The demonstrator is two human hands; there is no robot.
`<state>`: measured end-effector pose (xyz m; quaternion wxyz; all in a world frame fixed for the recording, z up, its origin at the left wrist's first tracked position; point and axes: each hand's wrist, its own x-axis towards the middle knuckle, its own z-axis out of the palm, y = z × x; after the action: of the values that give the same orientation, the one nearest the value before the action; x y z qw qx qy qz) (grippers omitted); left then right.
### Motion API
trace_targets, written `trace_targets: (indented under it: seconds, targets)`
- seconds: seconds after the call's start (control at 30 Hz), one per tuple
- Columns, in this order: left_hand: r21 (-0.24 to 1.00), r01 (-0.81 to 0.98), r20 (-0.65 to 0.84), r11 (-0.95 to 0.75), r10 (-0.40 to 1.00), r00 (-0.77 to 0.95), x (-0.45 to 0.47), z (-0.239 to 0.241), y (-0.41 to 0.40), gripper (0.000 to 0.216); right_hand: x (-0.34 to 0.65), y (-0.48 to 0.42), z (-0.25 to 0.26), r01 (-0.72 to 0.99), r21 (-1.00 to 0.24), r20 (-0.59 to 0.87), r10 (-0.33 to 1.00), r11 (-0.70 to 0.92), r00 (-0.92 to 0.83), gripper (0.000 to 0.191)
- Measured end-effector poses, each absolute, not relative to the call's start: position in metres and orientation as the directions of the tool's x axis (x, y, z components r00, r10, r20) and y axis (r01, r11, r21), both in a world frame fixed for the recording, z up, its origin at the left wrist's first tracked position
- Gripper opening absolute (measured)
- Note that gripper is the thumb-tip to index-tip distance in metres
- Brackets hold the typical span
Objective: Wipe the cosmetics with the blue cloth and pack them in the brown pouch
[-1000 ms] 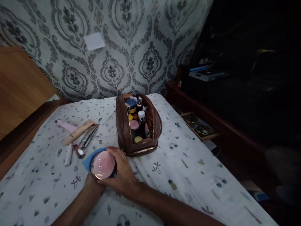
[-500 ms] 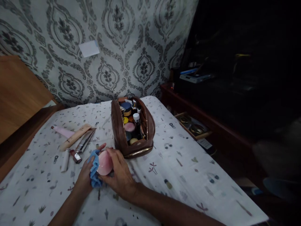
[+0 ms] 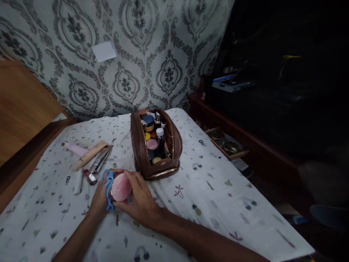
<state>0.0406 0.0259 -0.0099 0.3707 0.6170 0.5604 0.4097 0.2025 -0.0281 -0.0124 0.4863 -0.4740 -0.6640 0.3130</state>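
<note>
My right hand [image 3: 140,202] is wrapped round a round jar with a glossy pink lid [image 3: 121,187], held just above the patterned sheet. My left hand [image 3: 98,198] presses a blue cloth [image 3: 108,182] against the jar's left side, fingers curled on the cloth. Both hands are just in front of an open brown toiletry bag [image 3: 155,147] packed with small jars and bottles.
Several tubes and a lipstick [image 3: 87,160] lie on the sheet to the left of the hands. A wooden headboard [image 3: 21,109] rises at the left. Beyond the bed's right edge stand a dark wooden cabinet [image 3: 234,127] and an open drawer with tins [image 3: 226,145].
The blue cloth has come from beneath the jar up along its left side, and my left hand has closed on it. The jar has tilted a little and stayed in my right hand.
</note>
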Motion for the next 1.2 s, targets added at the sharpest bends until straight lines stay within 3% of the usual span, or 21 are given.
trace_targets:
  seconds: [0.23,0.4,0.5,0.63,0.8,0.97,1.2]
  targets:
    - [0.982,0.187,0.044,-0.036,0.998,-0.038,0.043,-0.004,0.016,0.046,0.206,-0.031,-0.011,0.267,-0.821,0.483,0.863,0.504,-0.145,0.092]
    - [1.000,-0.013,0.000,0.001,0.999,0.043,0.059,0.005,0.004,0.054,0.211,-0.034,-0.003,0.287,-0.747,0.577,0.799,0.600,-0.168,0.086]
    - [0.996,0.070,0.056,-0.063,0.993,0.101,0.065,0.018,-0.002,0.048,0.223,-0.042,0.011,0.355,-0.697,0.596,0.779,0.622,-0.194,0.076]
    - [0.931,0.248,0.188,-0.268,0.934,0.305,0.071,0.036,-0.006,0.043,0.253,-0.063,0.028,0.462,-0.579,0.644,0.724,0.672,-0.247,0.070]
    - [0.885,0.347,0.105,-0.312,0.858,0.503,0.094,0.049,-0.004,0.059,0.286,-0.082,0.026,0.554,-0.520,0.680,0.708,0.651,-0.193,0.081]
    - [0.752,0.359,0.149,-0.554,0.672,0.726,0.114,0.040,0.005,0.073,0.304,-0.087,0.002,0.572,-0.526,0.704,0.700,0.629,-0.122,0.072]
    - [0.390,0.423,0.343,-0.818,0.555,0.758,0.117,0.016,0.008,0.060,0.311,-0.089,-0.010,0.604,-0.601,0.610,0.788,0.524,-0.077,0.063]
